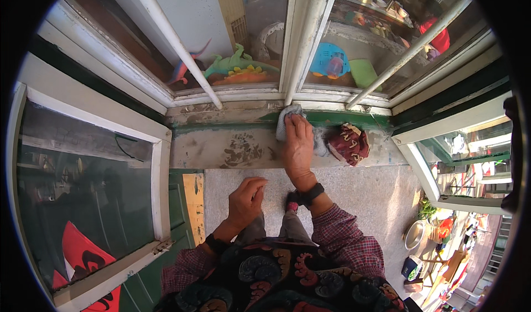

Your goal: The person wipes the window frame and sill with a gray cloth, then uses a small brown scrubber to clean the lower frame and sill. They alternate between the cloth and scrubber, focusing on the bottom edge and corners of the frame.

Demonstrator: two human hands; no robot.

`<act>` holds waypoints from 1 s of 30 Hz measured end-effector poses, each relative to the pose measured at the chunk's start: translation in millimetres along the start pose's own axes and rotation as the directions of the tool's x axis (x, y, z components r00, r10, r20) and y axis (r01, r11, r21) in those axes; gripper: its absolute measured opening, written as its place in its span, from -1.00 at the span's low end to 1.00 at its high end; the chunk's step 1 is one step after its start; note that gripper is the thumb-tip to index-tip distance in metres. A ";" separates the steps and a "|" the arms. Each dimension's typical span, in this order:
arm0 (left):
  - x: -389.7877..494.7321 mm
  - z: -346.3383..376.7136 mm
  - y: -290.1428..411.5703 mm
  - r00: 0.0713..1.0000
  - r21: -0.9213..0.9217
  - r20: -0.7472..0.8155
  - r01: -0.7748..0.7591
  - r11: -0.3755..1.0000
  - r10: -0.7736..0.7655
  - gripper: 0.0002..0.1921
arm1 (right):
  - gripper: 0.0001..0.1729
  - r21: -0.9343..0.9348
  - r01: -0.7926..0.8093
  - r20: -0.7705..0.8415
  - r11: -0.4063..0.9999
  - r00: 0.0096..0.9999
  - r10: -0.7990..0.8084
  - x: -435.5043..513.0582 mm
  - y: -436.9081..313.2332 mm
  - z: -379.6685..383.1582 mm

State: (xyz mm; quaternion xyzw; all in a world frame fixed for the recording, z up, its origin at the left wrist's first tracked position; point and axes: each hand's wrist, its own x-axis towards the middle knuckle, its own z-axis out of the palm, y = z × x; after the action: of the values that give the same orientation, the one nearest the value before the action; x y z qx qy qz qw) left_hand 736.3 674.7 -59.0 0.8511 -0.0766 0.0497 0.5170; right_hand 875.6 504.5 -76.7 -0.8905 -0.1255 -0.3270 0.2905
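My right hand (pixel 298 146) presses a damp-looking pale grey cloth (pixel 283 125) against the green-painted strip (pixel 253 120) at the foot of the window frame. The cloth bunches under my fingertips, and part of it is hidden by the hand. Just right of it, a crumpled dark red cloth (pixel 350 146) with pale lettering lies on the worn, stained window sill (pixel 203 148). My left hand (pixel 247 202) hangs in the air in front of the sill, fingers loosely curled and nothing visible in them.
White window bars (pixel 305 42) rise before the glass, with toy dinosaurs (pixel 236 65) and a blue toy (pixel 330 61) behind it. Open casements flank me at left (pixel 159 187) and right (pixel 423 171). A metal basin (pixel 415 235) stands on the ground at right.
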 end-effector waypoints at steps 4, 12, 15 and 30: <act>4.3 -10.5 -9.6 0.999 0.019 -0.030 -0.031 0.999 0.031 -0.79 | -0.44 -0.067 -0.035 0.124 0.997 0.991 0.043 2.3 -3.5 -2.0; -0.2 -31.0 -8.1 0.997 0.003 -0.080 -0.006 1.000 0.006 -0.82 | -0.45 -0.012 0.039 0.131 0.999 0.991 -0.037 12.0 -45.3 32.2; -8.6 -40.7 -11.2 0.994 0.097 -0.082 -0.064 0.993 0.072 -0.83 | -0.47 0.023 0.185 0.269 0.983 0.945 -0.184 26.1 -96.1 61.2; -22.6 -80.7 -42.9 0.984 0.063 -0.179 0.014 0.998 -0.002 -0.85 | -0.49 0.092 0.157 0.253 0.983 0.951 -0.175 29.6 -95.3 65.3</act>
State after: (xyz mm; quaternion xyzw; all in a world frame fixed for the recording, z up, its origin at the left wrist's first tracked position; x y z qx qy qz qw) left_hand 721.5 767.5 -63.0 0.8596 -0.0248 0.1265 0.4944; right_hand 891.9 620.8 -56.2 -0.9011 -0.2484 -0.2261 0.2741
